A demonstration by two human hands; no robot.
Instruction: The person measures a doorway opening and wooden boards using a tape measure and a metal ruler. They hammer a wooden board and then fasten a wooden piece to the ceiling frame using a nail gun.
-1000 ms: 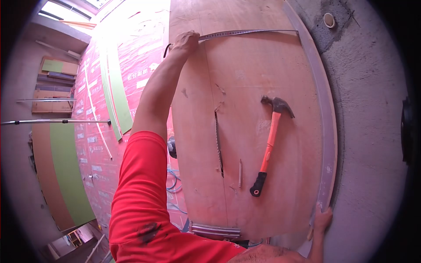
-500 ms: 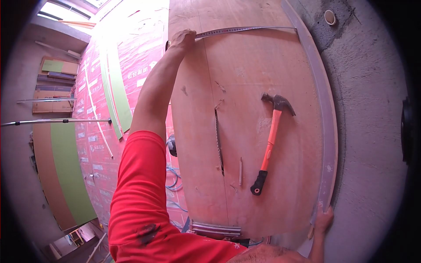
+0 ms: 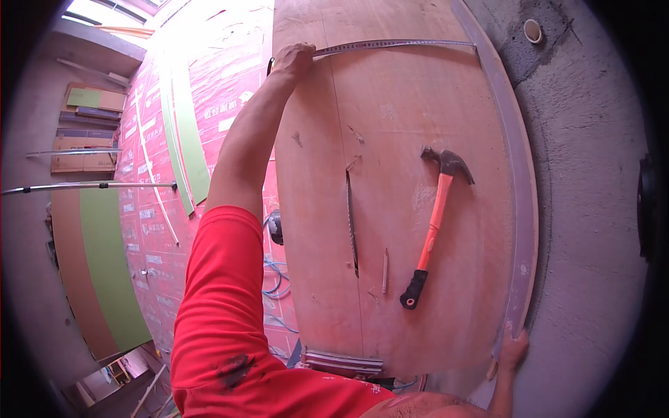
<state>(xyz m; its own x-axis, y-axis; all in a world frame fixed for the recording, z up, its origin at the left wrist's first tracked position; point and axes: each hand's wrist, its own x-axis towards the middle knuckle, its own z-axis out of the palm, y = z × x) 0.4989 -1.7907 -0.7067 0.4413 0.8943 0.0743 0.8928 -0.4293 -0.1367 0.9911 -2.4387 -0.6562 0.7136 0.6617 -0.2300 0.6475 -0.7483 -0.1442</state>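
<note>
My left hand (image 3: 294, 61), at the end of a red sleeve, is closed around a tape measure near the far left edge of a wooden board (image 3: 418, 97). The extended tape blade (image 3: 390, 44) runs rightward across the board to a long grey strip (image 3: 519, 230) along its right edge. Most of the tape case is hidden in my fist. At the lower right, my right hand (image 3: 513, 350) grips the near end of that strip. Between my hands lie a claw hammer (image 3: 436, 216) with an orange and black handle, a pencil (image 3: 385, 270) and a narrow dark slot (image 3: 351, 223) in the board.
A concrete wall (image 3: 592, 230) with a round pipe end (image 3: 532, 31) borders the board's right side. Pink printed sheeting (image 3: 230, 90) covers the floor at left, with green strips (image 3: 187, 139) on it. A metal pole (image 3: 132, 185) juts in. Blue hose (image 3: 277, 279) lies beside the board.
The view has shifted slightly, so the board, hammer and pencil appear a little further right. Both hands keep their holds, and the tape blade stays stretched across the board.
</note>
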